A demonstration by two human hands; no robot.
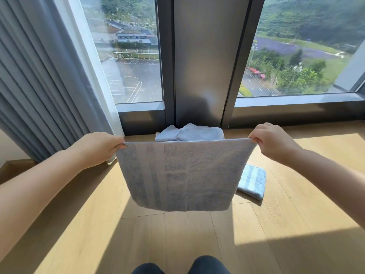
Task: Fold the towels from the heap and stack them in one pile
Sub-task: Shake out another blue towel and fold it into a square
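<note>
A pale blue-grey striped towel (183, 175) hangs stretched in the air in front of me. My left hand (98, 149) pinches its top left corner and my right hand (274, 143) pinches its top right corner. The towel's lower edge hangs free above the wooden floor. Behind it, against the window frame, lies a heap of light blue towels (189, 133), partly hidden by the held towel. A folded blue-and-white striped towel (253, 180) lies flat on the floor to the right, its left part hidden behind the hanging one.
A wooden floor (177, 240) with sunlit patches spreads below. A grey curtain (39, 86) hangs at the left, and tall windows with a dark frame (199, 66) stand ahead. My knees (181, 265) show at the bottom edge.
</note>
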